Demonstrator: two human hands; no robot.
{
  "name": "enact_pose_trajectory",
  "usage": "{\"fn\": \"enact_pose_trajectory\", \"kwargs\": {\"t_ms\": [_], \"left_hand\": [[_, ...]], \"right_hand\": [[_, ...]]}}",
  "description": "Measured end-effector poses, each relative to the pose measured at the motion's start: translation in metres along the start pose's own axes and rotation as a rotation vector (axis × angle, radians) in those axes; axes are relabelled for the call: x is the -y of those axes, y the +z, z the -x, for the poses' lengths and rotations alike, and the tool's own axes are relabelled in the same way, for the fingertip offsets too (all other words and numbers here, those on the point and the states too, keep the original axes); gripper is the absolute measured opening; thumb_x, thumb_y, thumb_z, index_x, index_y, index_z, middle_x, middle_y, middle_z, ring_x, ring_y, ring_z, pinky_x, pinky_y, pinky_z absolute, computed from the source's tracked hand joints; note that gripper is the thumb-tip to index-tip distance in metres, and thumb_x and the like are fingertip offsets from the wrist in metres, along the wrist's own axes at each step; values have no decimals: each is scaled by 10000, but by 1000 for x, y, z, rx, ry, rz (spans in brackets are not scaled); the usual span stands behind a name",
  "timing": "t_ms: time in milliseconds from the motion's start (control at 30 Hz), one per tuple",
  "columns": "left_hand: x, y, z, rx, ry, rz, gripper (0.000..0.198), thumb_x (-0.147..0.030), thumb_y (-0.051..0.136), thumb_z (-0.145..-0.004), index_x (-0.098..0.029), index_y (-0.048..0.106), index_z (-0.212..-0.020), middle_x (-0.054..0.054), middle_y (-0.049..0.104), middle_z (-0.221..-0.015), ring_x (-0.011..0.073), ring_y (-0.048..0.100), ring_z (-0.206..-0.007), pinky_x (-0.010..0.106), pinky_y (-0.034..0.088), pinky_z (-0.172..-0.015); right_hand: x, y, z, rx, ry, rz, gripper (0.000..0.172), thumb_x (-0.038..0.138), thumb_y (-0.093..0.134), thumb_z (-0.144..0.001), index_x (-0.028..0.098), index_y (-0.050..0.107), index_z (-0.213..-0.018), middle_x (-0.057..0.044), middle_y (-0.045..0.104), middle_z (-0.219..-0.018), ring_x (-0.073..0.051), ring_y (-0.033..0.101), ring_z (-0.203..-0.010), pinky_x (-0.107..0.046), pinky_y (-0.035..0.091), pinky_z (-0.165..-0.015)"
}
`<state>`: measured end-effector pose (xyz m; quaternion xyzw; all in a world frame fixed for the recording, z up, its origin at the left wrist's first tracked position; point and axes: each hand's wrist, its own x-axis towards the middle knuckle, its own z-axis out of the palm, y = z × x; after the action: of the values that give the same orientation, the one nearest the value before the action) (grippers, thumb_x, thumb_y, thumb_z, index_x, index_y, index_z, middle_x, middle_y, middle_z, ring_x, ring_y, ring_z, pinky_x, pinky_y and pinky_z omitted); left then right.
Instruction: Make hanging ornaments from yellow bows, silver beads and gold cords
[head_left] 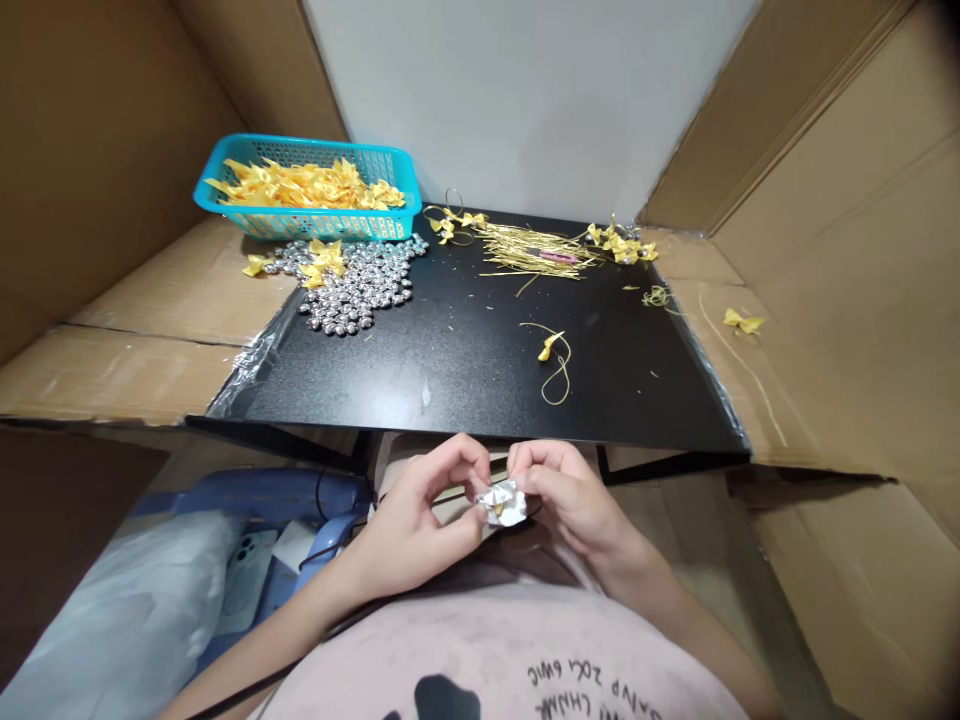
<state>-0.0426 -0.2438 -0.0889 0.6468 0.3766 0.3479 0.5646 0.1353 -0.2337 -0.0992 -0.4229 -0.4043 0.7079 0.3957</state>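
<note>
Below the front edge of the black table (465,370), over my lap, both hands pinch one small silver foil-wrapped piece (504,503) with a bit of yellow ribbon showing on it. My left hand (420,520) grips its left side with thumb and fingers curled. My right hand (570,495) holds its right side, fingers closed around it. A thin gold cord runs between the hands. On the table a loose yellow bow with gold cord (553,355) lies nearest my hands.
A teal basket (300,215) full of yellow ribbon bows sits at the back left, with a pile of silver foil pieces (352,285) in front of it. Gold cords (529,250) and more bows (622,243) lie at the back. Cardboard walls stand on both sides.
</note>
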Motion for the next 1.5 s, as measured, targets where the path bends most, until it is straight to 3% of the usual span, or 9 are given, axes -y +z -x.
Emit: {"fn": "enact_pose_trajectory", "kwargs": {"t_ms": [167,333,467,700,800,1000,1167,1333,1500], "left_hand": [[0,-1,-1,8,-1,55,144,-93,541,-777,-194,466,-848,-46,503,-728,89,459,-656,210,383,-627],[-4,-2,-3,16,-115,85,140,-115,541,-796,-195,439,-849,-70,499,-654,74,412,-593,203,360,-590],[-4,-2,-5,14,-153,71,169,-122,569,-798,-199,433,-862,-78,507,-641,72,416,-590,201,361,-591],[-2,-1,-3,64,-171,83,161,-134,549,-834,-210,422,-897,-74,513,-669,80,422,-614,205,363,-598],[-3,-2,-2,88,-126,73,163,-122,527,-836,-217,416,-909,-73,494,-694,82,412,-629,206,363,-608],[-4,-5,1,103,13,27,146,-138,503,-862,-223,409,-934,-61,511,-733,85,409,-632,206,363,-610],[-1,-6,1,34,23,51,127,-163,514,-864,-226,446,-950,-44,525,-767,101,480,-677,216,406,-634],[-3,-7,-1,-288,93,-217,64,-186,593,-818,-197,530,-808,-15,588,-724,130,551,-662,248,445,-633],[-9,-9,1,-329,188,-507,92,-137,617,-779,-168,604,-693,3,651,-686,132,600,-633,246,455,-621]], "right_hand": [[-2,-2,0,22,-4,15,120,205,603,-632,167,548,-533,37,499,-538,-80,402,-477,-222,312,-488],[15,-11,5,18,-454,550,109,143,616,-704,175,692,-775,-32,655,-775,-159,591,-717,-295,430,-671],[27,-13,6,70,-725,861,144,122,630,-737,187,699,-845,-22,700,-800,-164,611,-746,-344,396,-752],[40,-8,2,169,-795,1153,113,138,605,-772,156,667,-680,8,647,-657,-133,537,-657,-358,308,-725],[41,-5,-1,152,-690,1026,144,103,583,-724,153,616,-593,16,606,-596,-117,504,-611,-323,338,-674],[31,-5,-7,153,-141,434,107,139,557,-636,168,603,-543,27,552,-572,-91,457,-534,-229,348,-517],[20,-3,-11,107,74,96,115,204,603,-597,158,575,-495,48,484,-487,-67,371,-469,-218,277,-479],[11,2,-9,-140,-110,20,167,201,633,-639,165,580,-485,45,488,-500,-76,379,-496,-228,279,-493],[4,6,-3,-191,-281,99,195,186,640,-719,173,605,-527,28,523,-576,-100,432,-563,-244,329,-543]]}}
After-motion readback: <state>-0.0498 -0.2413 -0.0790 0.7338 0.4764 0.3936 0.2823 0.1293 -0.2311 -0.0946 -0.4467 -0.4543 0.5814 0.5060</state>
